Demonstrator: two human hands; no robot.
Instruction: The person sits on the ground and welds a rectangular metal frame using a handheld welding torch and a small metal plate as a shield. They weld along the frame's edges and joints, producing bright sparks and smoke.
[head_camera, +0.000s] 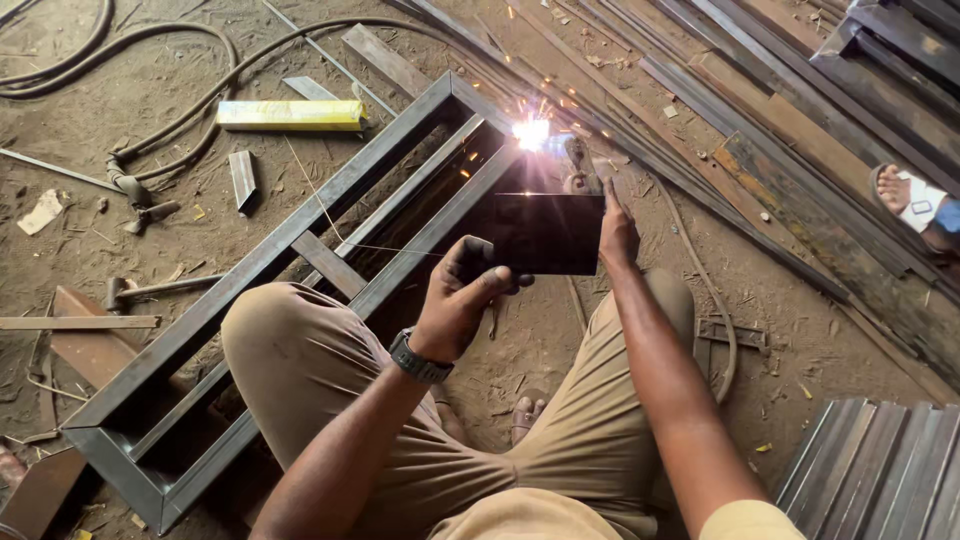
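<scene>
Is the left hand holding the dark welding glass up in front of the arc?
Yes, the left hand grips the dark glass, raised before the arc.

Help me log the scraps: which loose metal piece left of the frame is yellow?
The long flat yellow bar near the hose; the short offcut below it is bare grey steel.

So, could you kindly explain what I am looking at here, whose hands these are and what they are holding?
This is one view from a camera worn on a person's head, looking down at their own knees and hands as they crouch on a dirt floor. The left hand holds up a dark rectangular plate; its fingers wrap around one edge. The right hand reaches behind that plate towards a bright spark on a long rectangular metal frame. Metal strips, hoses and a yellow box lie around. Another person's sandalled foot shows at right.
</scene>
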